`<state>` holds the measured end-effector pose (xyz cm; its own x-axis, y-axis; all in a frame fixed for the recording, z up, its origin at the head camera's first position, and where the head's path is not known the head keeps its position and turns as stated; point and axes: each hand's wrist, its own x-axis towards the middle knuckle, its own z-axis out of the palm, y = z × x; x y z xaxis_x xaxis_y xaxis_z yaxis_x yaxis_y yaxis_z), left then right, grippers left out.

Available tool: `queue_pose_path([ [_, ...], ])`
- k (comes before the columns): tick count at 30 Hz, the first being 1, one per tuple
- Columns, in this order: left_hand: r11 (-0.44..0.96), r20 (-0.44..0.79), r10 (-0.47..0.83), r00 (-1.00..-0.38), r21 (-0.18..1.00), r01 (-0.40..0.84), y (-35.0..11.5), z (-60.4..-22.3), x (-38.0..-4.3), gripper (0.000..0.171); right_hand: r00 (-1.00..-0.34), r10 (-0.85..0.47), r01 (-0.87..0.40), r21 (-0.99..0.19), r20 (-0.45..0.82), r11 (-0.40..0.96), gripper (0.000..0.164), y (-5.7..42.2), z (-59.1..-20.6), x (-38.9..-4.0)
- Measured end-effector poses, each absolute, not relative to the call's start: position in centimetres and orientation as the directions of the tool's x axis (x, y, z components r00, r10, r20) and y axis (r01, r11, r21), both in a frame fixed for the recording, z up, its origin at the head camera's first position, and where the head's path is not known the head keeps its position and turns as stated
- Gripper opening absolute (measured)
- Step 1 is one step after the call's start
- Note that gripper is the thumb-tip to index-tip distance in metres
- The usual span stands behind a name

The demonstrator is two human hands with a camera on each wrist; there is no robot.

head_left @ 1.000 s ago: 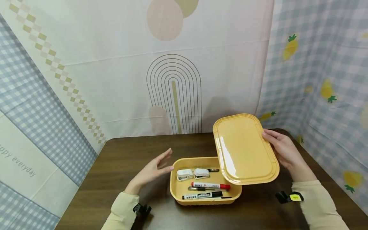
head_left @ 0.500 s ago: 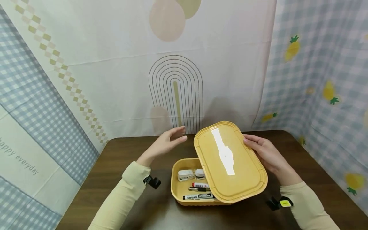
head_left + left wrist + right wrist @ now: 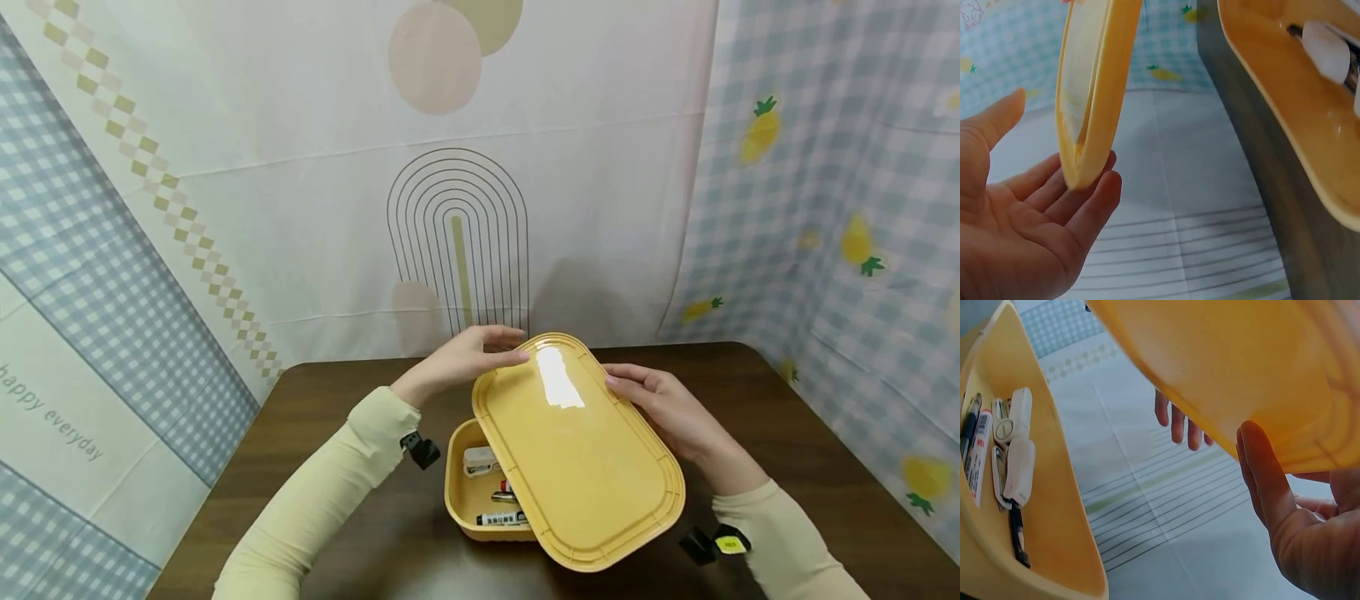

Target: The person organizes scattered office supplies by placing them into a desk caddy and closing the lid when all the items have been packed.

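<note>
A yellow plastic lid [image 3: 581,458] is held tilted above the yellow box [image 3: 467,518], covering its right part in the head view. My right hand [image 3: 671,412] grips the lid's right edge, thumb on the near face and fingers behind. At the upper left corner, my left hand [image 3: 472,360] has its fingers extended. In the left wrist view the fingers [image 3: 1094,209] reach the lid's corner while the thumb stands apart from it. Two white staplers [image 3: 1020,465] lie in the box beside a red-and-white marker [image 3: 980,450], a dark pen [image 3: 971,428] and a black-and-white whiteboard marker [image 3: 497,518].
The box stands on a dark wooden table [image 3: 337,467] near its front middle. Behind hangs a pale printed cloth [image 3: 315,225], with checked cloth [image 3: 817,292] on the right.
The lid has moved left and downward in my right hand, hiding more of the box. My left hand has risen and shifted right to the lid's upper corner.
</note>
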<state>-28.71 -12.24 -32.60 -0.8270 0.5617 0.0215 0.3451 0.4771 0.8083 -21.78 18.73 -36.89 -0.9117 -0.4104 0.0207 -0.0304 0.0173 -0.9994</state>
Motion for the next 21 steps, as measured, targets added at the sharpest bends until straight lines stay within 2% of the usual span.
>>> queue_pose_path([
  [10, 0.402, -0.096, 0.616, -0.782, 0.892, 0.207, -11.8, -33.4, -27.9, 0.043, -0.902, -0.431, -0.037, -0.999, 0.025, 0.021, 0.054, 18.2, -36.5, -21.4],
  [21, 0.258, -0.112, 0.598, -0.794, 0.964, 0.058, -12.3, -33.4, -27.3, 0.031, -0.898, -0.439, -0.042, -0.999, 0.030, 0.019, 0.053, 17.5, -36.2, -21.2],
])
